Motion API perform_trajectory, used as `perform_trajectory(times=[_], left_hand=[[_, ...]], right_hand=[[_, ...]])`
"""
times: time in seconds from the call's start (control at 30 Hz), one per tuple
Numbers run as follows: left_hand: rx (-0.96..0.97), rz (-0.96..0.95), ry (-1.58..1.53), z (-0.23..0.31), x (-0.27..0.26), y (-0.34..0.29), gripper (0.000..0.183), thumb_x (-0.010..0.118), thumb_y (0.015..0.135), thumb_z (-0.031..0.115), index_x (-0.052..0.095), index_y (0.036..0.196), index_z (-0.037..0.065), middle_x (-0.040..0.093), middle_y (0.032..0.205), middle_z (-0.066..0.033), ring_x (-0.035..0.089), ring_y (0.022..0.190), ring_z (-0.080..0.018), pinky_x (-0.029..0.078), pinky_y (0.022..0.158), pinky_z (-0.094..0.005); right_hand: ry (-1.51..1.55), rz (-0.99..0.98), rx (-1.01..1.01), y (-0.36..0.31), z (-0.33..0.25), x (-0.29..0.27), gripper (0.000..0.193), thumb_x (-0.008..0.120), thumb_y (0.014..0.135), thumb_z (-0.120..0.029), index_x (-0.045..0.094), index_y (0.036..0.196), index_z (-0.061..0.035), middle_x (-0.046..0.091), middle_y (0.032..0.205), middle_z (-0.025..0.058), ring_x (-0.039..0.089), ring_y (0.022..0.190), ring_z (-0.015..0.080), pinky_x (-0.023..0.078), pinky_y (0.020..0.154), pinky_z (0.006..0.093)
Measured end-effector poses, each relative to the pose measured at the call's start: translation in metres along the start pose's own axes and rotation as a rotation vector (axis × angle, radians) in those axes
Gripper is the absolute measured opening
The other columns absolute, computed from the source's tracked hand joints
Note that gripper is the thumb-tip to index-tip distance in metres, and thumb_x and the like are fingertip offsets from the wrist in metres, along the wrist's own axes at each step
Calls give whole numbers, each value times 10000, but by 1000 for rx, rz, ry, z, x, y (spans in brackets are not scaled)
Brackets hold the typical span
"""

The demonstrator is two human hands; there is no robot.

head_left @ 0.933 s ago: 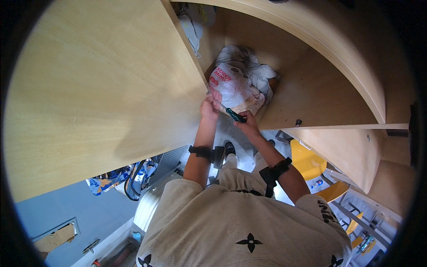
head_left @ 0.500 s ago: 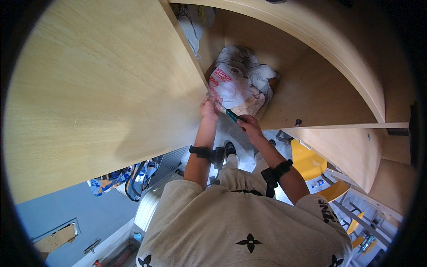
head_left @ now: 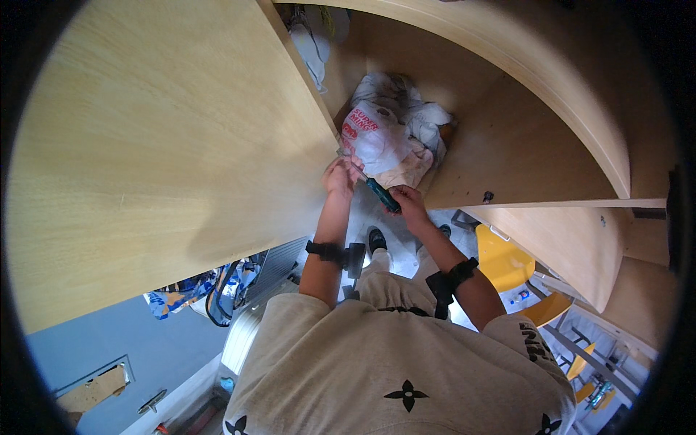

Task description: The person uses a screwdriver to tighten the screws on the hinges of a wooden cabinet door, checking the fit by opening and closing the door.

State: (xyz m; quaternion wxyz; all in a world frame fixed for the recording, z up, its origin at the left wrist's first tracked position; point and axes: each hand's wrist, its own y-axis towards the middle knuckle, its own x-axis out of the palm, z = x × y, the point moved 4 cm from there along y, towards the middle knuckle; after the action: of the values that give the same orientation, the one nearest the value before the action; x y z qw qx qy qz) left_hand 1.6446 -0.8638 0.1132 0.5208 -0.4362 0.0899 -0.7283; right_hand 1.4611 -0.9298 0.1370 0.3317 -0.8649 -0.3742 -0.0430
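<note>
A screwdriver (head_left: 380, 194) with a dark green handle slants up and left, its shaft reaching toward the edge of a pale wooden panel (head_left: 167, 152). My right hand (head_left: 409, 206) is closed around the back end of its handle. My left hand (head_left: 340, 176) is at the panel's edge, beside the screwdriver's tip, with its fingers bent together. What those fingers hold is too small to make out, and the tip itself is hidden there. Just beyond both hands lies a white plastic bag (head_left: 373, 141) with red print, inside the wooden cabinet (head_left: 507, 138).
Crumpled pale cloth or bags (head_left: 424, 119) lie behind the plastic bag. White shoes (head_left: 312, 54) sit in the compartment at the upper left. A yellow chair (head_left: 504, 259) stands at the lower right. A blue patterned bag (head_left: 192, 290) hangs below the panel.
My right hand has shifted slightly back along the screwdriver, so more of the green handle shows. My left hand stays at the panel's edge.
</note>
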Motion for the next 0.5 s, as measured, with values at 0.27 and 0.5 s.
perform_trajectory(times=[0.27,0.5], left_hand=[[51,-9,238,-4,7,-9,131,644,765,11,559,857,-29,597,697,-94,607,575,-186,528,495,-261],[59,86,162,7,12,-23,63,516,805,-64,514,868,-64,602,789,-150,629,617,-229,556,523,-291]], right_hand=[[-256,105,-533,10,9,-6,250,611,812,-179,532,988,-20,603,785,68,573,585,153,449,475,273],[207,-143,400,-5,3,4,262,577,842,-281,532,970,-57,615,715,101,566,546,172,445,517,272]])
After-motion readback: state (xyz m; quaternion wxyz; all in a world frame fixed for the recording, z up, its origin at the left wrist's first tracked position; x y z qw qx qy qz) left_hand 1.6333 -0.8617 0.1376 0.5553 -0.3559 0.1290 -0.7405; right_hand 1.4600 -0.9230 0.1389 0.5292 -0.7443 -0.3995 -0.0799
